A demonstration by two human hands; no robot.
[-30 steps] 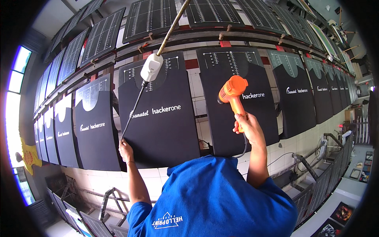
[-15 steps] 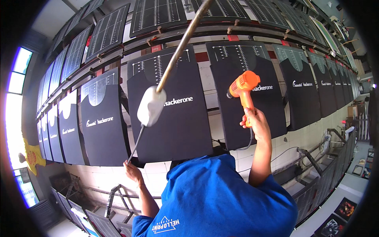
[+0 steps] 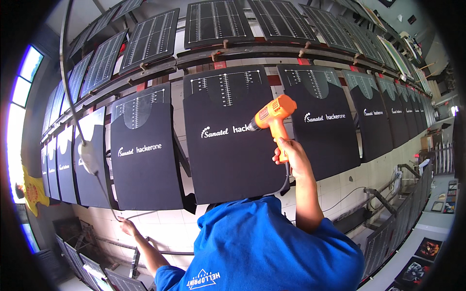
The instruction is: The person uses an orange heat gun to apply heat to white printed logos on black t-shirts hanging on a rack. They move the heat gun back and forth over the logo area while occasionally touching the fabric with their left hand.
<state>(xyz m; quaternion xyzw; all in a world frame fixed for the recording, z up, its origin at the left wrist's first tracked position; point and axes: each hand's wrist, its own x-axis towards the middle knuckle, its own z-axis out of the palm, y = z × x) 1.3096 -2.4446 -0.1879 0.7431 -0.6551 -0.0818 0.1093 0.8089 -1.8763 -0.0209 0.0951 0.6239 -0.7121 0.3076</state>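
In my right hand (image 3: pixel 296 157) is an orange heat gun (image 3: pixel 275 115), gripped by its handle. Its nozzle points left, over the white print of a black shirt (image 3: pixel 228 169) laid on a dark board. A cord hangs from the gun's handle. My left hand (image 3: pixel 128 227), out at the lower left, pinches a thin dark cable (image 3: pixel 103 188). That cable runs up to a white socket or connector (image 3: pixel 87 156), which hangs from a long cord (image 3: pixel 68 77). Another black shirt (image 3: pixel 141 174) lies behind my left hand, and one more (image 3: pixel 325 140) is to the right of the gun.
Black shirts on boards continue in a row to both sides. Beyond a metal rail (image 3: pixel 204 58) stands a second row of dark marked boards (image 3: pixel 218 22). Metal frames with boards (image 3: pixel 388 233) are at the lower right. A yellow cloth (image 3: pixel 35 194) hangs near the bright window at left.
The heat gun has moved left relative to the shirts, from one shirt to the print of its left neighbour. My left hand has moved left and down, and the hanging socket has swung left.
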